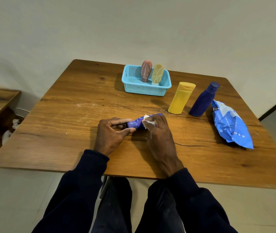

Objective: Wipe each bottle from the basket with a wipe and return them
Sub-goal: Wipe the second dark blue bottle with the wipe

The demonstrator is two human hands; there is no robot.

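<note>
Between our two hands lies the purple bottle, on its side just above the wooden table. Its long axis runs from hand to hand, the far end angled slightly away from us on the right. The narrow neck end points toward our left hand, where thumb and forefinger pinch it. The cap itself is hidden under those fingers, so we can only say it seems to sit there. Our right hand curls over the wider body of the bottle and holds a crumpled white wipe pressed against it.

Beyond the right hand, well apart, a yellow bottle and a dark blue bottle stand upright side by side. A blue wipes pack lies further out to that hand's right. Farther off, past both hands, a light blue basket holds a pink bottle and a pale yellow bottle, both upright and touching.
</note>
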